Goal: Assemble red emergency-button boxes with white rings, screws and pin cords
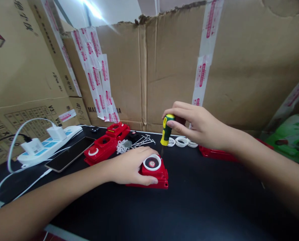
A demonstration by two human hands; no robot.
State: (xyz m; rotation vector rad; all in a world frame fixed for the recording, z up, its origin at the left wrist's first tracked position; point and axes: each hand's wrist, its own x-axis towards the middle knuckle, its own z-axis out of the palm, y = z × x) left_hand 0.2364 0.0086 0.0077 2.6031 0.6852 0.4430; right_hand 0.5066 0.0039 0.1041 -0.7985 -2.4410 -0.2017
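My left hand [131, 166] is wrapped over a red plastic housing [161, 179] on the black table, thumb along its near side. On top of the housing sits a white ring [145, 165] around a dark disc with a red and white label. My right hand [187, 122] grips the yellow and green handle of a screwdriver [165, 134] from above. The screwdriver stands nearly upright, its shaft pointing down at the far right corner of the housing. Whether the tip touches a screw there is too small to tell.
Behind my left hand lie another red housing [101, 149], white chain pieces [121, 146] and several metal T-shaped rods [145, 140]. White rings [181, 142] and a red part [217, 153] are farther right. A phone [72, 154] and power strip [47, 147] lie left; cardboard [171, 73] walls the back.
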